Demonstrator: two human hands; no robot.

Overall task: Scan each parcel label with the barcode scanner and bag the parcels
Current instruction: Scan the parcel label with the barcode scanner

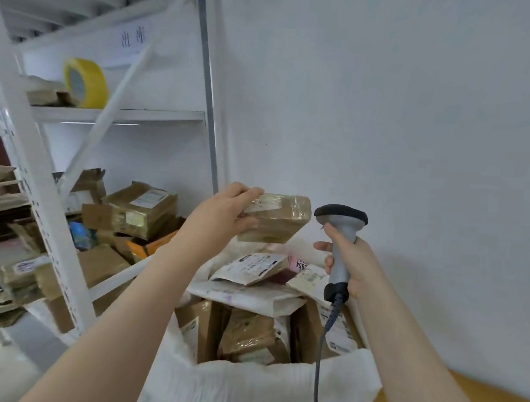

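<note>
L hand grips small taped parcel by its left end, above white bag. R hand closed round handle of barcode scanner, its head just beside parcel's right end, apart.

Risks: label sits on top face under glossy tape, scanner head approx level with parcel's side, so misread likely.

Bag near full, heaped parcels at rim; next one may slide off.

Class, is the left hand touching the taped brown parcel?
Touching. The head view shows the left hand gripping the parcel, fingers over its top edge.
</note>
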